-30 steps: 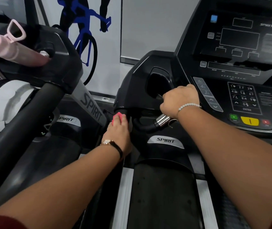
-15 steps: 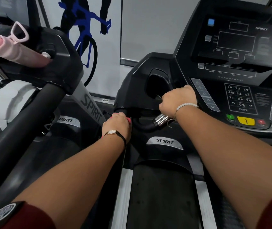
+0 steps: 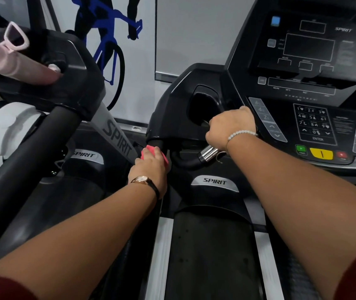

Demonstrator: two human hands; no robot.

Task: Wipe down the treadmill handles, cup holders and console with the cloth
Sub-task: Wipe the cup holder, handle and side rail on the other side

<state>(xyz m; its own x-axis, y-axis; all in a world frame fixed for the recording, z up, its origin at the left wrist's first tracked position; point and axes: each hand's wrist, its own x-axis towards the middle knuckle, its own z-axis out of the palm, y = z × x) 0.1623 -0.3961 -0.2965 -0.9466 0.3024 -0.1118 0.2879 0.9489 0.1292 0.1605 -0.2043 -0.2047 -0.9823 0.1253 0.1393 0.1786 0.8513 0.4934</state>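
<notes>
**Head view, looking down over the front end of a treadmill.** The left hand (image 3: 149, 169) is clenched round a pink cloth (image 3: 146, 150), pressing it against the black side handle (image 3: 161, 145) just where that handle leaves the console housing. Cloth edges show above the knuckles and to the right of the fingers. A watch (image 3: 143, 180) sits on this wrist.

The right hand (image 3: 230, 126) grasps the inner handle (image 3: 208, 153) — fingers curled over its upper part, a chrome band and the black bend exposed below the fist — and its wrist carries a bead bracelet (image 3: 240, 133). The two hands are near each other but apart. Just left of the right hand's knuckles opens the dark cup holder (image 3: 205, 105).

The console (image 3: 309, 68) rises at upper right with its display unlit. Below the display lie a number keypad (image 3: 313, 124) and a row made up of a green button (image 3: 301, 149), a yellow button (image 3: 322, 153) and a red button (image 3: 341, 154). The belt (image 3: 211, 256) runs between the forearms, with a SPIRIT badge (image 3: 215, 181) at its head. Dark red sleeves (image 3: 3, 286) show at the lower corners.

At left stands a neighbouring machine (image 3: 75, 68). A pink bottle (image 3: 21, 66) lies tilted on it, and a white object (image 3: 6, 131) — its kind cannot be told — rests on its handle. A blue cyclist graphic (image 3: 107, 29) marks the wall behind.
</notes>
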